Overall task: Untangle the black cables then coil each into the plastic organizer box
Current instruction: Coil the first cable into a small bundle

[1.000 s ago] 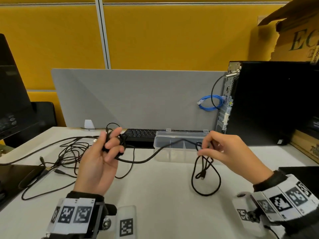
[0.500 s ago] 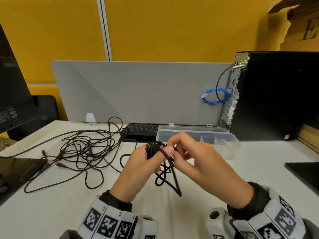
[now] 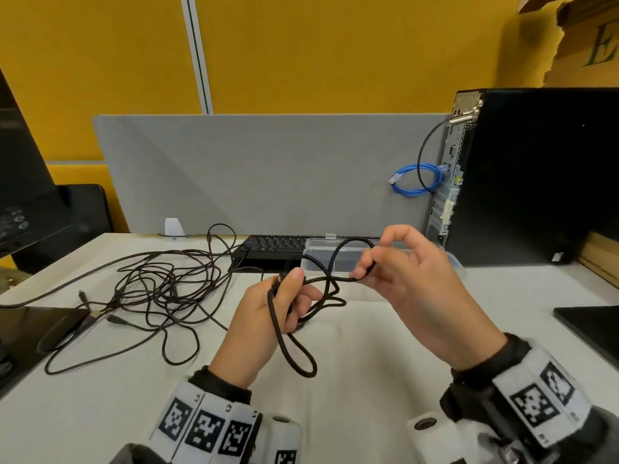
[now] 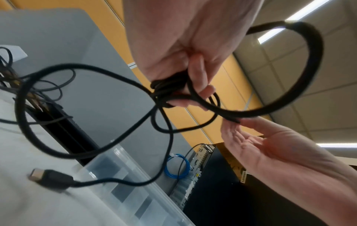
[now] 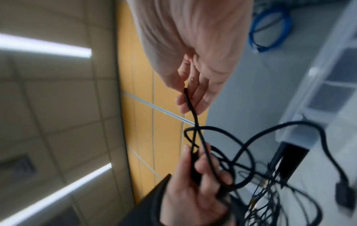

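Note:
One black cable (image 3: pixel 290 349) is held in the air between both hands over the white desk. My left hand (image 3: pixel 294 293) grips several gathered turns of it (image 4: pixel 170 85), and a long loop hangs below the fist. My right hand (image 3: pixel 368 266) pinches a strand (image 5: pixel 190 100) a little to the right and higher, so a short span stretches between the hands. The cable's USB plug (image 4: pixel 50 178) dangles near the desk. The clear plastic organizer box (image 3: pixel 335 262) lies open just behind the hands. More black cables (image 3: pixel 160 286) lie tangled on the desk to the left.
A black keyboard (image 3: pixel 274 244) lies behind the box against a grey divider (image 3: pixel 268 172). A black PC tower (image 3: pixel 536 175) with a blue network cable (image 3: pixel 415 180) stands at the right. A monitor (image 3: pixel 20 162) stands far left, and dark flat pads lie at both desk edges.
Half a second ago the hands were together at the coil. The right hand has since drawn a strand out to the right and up, and a loop now hangs under the left hand.

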A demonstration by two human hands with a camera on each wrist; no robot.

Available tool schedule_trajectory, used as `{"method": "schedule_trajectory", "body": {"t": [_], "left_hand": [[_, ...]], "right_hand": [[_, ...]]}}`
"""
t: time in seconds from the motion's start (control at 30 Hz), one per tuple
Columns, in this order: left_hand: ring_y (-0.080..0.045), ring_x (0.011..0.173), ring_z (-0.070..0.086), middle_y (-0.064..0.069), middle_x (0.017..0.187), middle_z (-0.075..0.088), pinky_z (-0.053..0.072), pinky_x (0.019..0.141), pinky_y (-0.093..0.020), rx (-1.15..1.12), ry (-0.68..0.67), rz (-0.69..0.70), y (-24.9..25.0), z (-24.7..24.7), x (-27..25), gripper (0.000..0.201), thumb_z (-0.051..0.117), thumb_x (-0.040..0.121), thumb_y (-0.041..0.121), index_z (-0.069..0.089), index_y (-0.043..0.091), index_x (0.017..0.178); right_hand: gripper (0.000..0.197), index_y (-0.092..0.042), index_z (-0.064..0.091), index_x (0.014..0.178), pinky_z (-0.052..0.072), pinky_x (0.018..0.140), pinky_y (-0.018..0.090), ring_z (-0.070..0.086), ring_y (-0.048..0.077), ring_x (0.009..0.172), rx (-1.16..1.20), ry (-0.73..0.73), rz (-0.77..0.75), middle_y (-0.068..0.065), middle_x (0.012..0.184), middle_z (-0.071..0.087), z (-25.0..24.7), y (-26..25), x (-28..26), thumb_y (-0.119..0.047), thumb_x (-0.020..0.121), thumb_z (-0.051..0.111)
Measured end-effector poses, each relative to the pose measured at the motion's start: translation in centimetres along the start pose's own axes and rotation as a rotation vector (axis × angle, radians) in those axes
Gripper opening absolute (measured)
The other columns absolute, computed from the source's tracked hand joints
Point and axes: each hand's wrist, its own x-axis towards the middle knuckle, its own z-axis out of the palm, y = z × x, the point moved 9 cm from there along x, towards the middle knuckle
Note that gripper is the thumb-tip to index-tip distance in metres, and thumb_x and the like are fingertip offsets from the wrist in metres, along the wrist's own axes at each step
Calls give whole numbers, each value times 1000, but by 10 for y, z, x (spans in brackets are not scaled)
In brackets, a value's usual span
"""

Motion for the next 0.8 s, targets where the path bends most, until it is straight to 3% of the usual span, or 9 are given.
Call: {"method": "schedule_trajectory", "body": {"t": [0.1,0.17,0.27,0.37,0.5,0.6,0.67,0.7,0.8], "left_hand": [[-4,43,36,8,51,46,32,45,-10,28,-15,11,2,-1,0,46,43,86,42,67,3,75],[-4,42,35,8,52,45,32,45,-10,36,-29,25,4,0,0,48,43,83,44,66,2,76],[-4,44,35,5,54,44,31,45,-11,25,-24,20,0,-1,2,45,44,87,39,66,2,76],[-4,46,36,4,54,44,31,45,-11,4,33,-8,-5,-11,4,40,43,94,30,65,4,72],[-14,58,40,7,43,48,30,47,-12,-130,300,-73,-20,-57,10,37,43,97,22,60,5,68],[-4,43,40,8,40,47,34,63,-23,-221,397,-73,-24,-77,14,34,43,97,21,59,3,74],[-2,40,42,10,40,46,37,69,-24,-272,477,-76,-29,-93,14,32,41,98,21,58,4,77],[-1,39,42,11,40,45,38,68,-21,-279,504,-64,-30,-100,13,32,41,98,22,57,5,77],[0,37,42,11,39,44,38,49,-7,-319,549,-44,-34,-110,13,32,40,98,23,56,5,77]], "right_hand": [[22,-15,50,101,54,63,26,52,14,55,267,3,132,4,73,61,-1,6,1,0,86,49],[37,-18,52,113,53,66,27,52,11,54,433,30,174,6,86,65,-7,7,3,-7,78,56],[43,-23,51,122,52,76,31,61,15,75,584,100,122,14,114,63,-19,0,6,-13,81,58],[29,-23,50,118,51,89,42,65,21,102,554,198,-27,16,120,61,-41,-13,10,-19,89,56],[33,-27,45,127,46,94,36,56,21,118,369,391,-255,2,134,51,-106,-48,15,-28,94,48],[42,-23,42,135,48,91,34,55,24,118,298,440,-122,9,134,50,-142,-41,22,-28,94,49],[41,-22,40,137,50,86,36,56,27,115,235,478,-69,13,131,50,-163,-33,24,-23,97,46],[41,-22,38,137,50,85,36,57,27,114,209,490,-57,14,130,50,-172,-31,24,-22,97,45],[40,-19,36,138,51,79,36,58,28,108,247,521,-62,18,130,48,-193,-31,26,-19,98,44]]}}
